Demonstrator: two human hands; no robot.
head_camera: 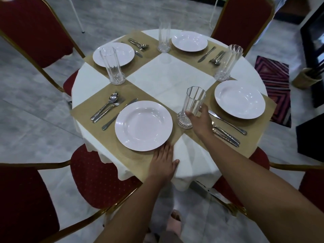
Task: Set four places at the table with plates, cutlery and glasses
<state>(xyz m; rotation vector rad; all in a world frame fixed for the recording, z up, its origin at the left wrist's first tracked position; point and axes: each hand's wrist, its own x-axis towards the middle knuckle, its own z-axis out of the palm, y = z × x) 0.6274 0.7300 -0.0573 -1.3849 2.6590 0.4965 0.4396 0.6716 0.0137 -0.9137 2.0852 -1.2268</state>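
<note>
Table (168, 76), one: round, under a white cloth that hangs over the edge

Chairs, four: red padding, gold frames, set round the table; near-left chair (26, 199), far-left chair (35, 28), far-right chair (245, 20), near-right chair (259, 158)

Mats, four: tan, rectangular, leaving a bare white square in the middle; near mat (98, 100), right mat (259, 130), far-left mat (91, 62), far-right mat (191, 55)

Plates, four: white, deep, one on each mat; near plate (143, 125), right plate (239, 99), far-left plate (113, 54), far-right plate (189, 41)

Left hand (163, 162): palm down, fingers straight and pressed together, thumb out to the side; rests on the near mat's front corner and the cloth, fingertips at the near plate's rim

Right hand (198, 118): fingers and thumb curled round the lower part of the near glass

Glasses, four: tall, clear, ribbed, upright; near glass (192, 102) between the near and right plates, base at the near mat's right corner; left glass (113, 65) on the far-left mat, in front of its plate; far glass (164, 36) between the two far plates; right glass (228, 64) just beyond the right plate

Cutlery, four sets: steel, one beside each plate; near set (107, 106) left of the near plate, right set (226, 135) partly under the right forearm, far-left set (138, 44), far-right set (212, 56)
</note>
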